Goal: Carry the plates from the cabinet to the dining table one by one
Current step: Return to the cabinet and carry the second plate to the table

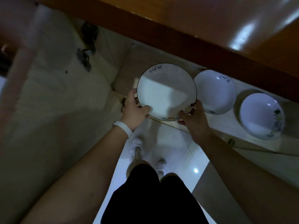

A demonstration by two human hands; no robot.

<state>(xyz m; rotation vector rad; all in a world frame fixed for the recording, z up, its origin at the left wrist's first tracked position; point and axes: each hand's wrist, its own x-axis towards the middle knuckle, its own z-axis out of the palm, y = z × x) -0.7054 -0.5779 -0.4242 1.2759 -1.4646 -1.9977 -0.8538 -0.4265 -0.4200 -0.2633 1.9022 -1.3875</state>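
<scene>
A white plate (166, 92) with a dark rim, the word "life" and a flower print is held over the front edge of the cabinet shelf (229, 131). My left hand (135, 110) grips its left rim with the thumb on top. My right hand (193, 118) grips its lower right rim. Two more white plates rest on the shelf to the right, one (216, 92) next to the held plate and one (261, 116) further right.
The open cabinet door (48, 94) with metal hinges (85, 55) stands to my left. A brown wooden countertop edge (194, 42) overhangs the shelf. Below are a glossy white tiled floor (174, 146) and my feet in white shoes.
</scene>
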